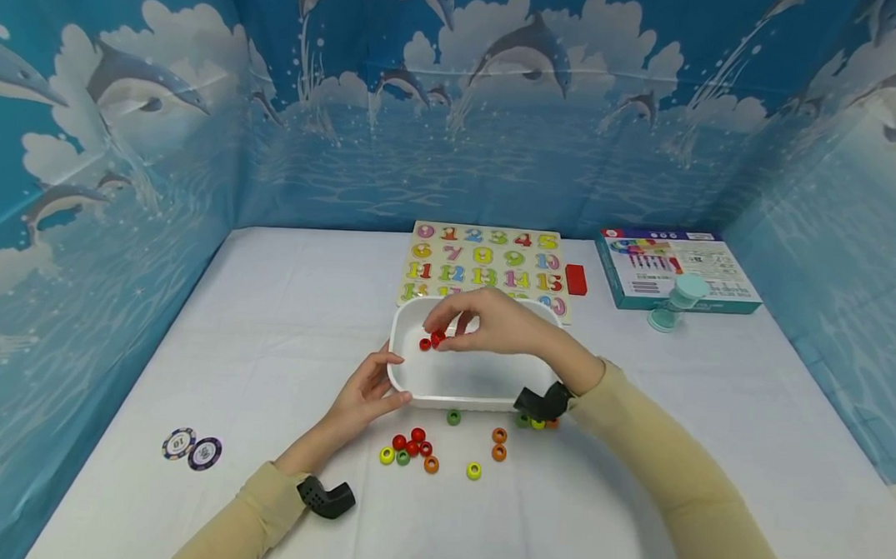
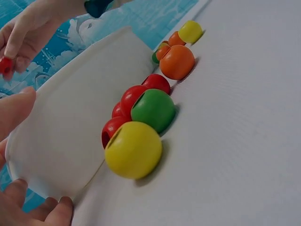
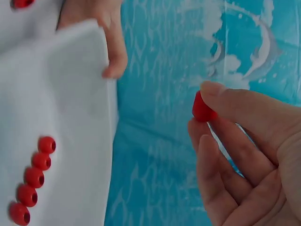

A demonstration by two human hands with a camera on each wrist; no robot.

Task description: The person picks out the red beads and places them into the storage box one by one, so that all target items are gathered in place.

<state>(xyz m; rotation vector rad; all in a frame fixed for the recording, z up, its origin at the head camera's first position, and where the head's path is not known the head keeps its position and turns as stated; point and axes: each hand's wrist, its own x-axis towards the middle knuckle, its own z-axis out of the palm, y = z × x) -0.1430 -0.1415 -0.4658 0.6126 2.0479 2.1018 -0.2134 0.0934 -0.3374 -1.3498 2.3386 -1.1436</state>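
Observation:
My right hand (image 1: 491, 321) is above a white plastic tray (image 1: 473, 403), pinching a red bead (image 3: 203, 108) between thumb and fingertips. Inside the tray, several red beads (image 3: 34, 177) lie in a row. My left hand (image 1: 368, 390) grips the tray at its left end, with the thumb at the near corner and fingers along the side. Just in front of the tray lies a cluster of loose beads: red ones (image 1: 418, 435), a green one (image 2: 154, 111) and a yellow one (image 2: 133, 150).
Orange beads (image 1: 499, 436) and another yellow bead (image 1: 473, 471) lie farther right. Behind the tray is a wooden number board (image 1: 486, 256) beside a red block (image 1: 576, 280). A boxed set (image 1: 681, 269) and a teal sand timer (image 1: 676, 304) stand back right; two poker chips (image 1: 204, 453) lie left.

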